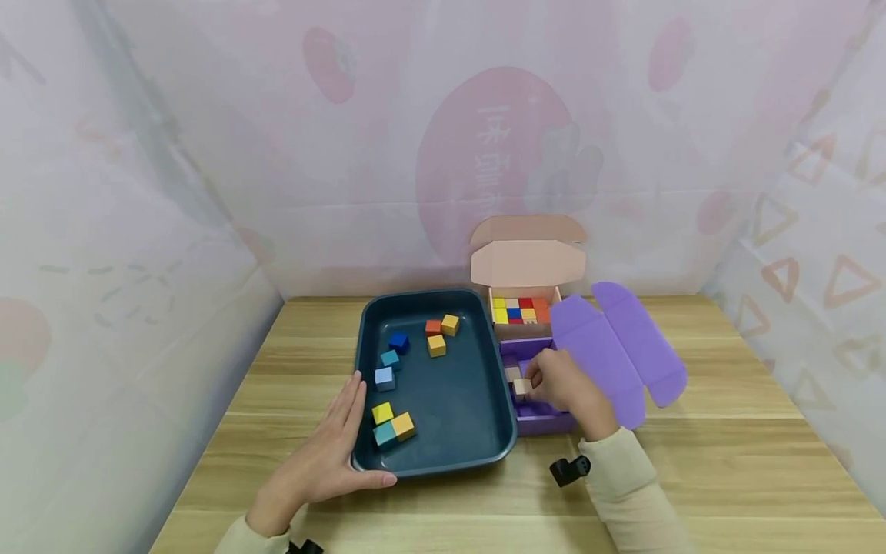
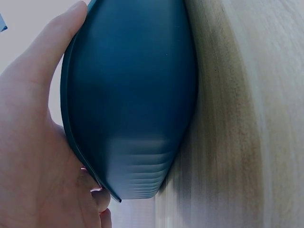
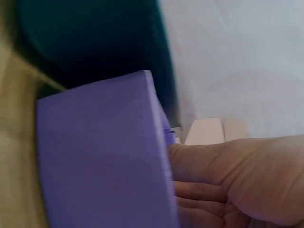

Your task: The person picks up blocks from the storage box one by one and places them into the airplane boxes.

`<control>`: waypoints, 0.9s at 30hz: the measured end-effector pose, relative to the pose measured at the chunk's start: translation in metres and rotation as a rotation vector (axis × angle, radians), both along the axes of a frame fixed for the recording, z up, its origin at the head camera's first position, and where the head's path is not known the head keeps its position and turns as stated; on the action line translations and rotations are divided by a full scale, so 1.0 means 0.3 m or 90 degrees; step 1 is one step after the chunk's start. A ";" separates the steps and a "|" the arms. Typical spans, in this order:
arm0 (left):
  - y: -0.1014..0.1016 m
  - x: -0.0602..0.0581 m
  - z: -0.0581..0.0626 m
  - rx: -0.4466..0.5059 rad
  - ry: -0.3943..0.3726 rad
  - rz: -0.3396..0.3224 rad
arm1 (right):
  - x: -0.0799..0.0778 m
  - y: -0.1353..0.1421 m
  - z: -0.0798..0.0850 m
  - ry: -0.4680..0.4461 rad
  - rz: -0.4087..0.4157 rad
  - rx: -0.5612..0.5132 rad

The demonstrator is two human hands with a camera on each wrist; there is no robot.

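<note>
My right hand [image 1: 562,382] reaches into an open purple box [image 1: 545,425] and pinches a plain wooden cube [image 1: 521,390] between thumb and fingers. A second wooden cube [image 1: 511,374] lies beside it in the box. In the right wrist view the box wall [image 3: 99,152] hides my fingertips. My left hand [image 1: 320,452] rests on the near left corner of a dark teal tray [image 1: 457,408], fingers straight along the rim and thumb spread at the near side. In the left wrist view, the hand [image 2: 28,128] lies along the tray's rim.
Scattered in the tray are several coloured cubes, including a dark blue one [image 1: 398,342], a red one [image 1: 433,328] and a yellow one [image 1: 382,413]. Behind the purple box, an open pink box [image 1: 527,264] holds coloured cubes. The purple lid [image 1: 609,354] spreads rightward over the wooden table [image 1: 734,431].
</note>
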State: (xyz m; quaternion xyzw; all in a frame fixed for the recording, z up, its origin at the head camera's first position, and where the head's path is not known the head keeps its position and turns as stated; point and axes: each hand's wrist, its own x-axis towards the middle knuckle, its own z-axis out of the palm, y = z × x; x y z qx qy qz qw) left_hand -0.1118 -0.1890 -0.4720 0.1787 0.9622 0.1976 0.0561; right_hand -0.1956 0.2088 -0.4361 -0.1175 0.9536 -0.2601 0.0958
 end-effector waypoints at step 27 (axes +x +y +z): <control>-0.002 0.003 0.009 0.001 0.002 -0.008 | 0.006 -0.034 -0.087 0.034 -0.064 -0.057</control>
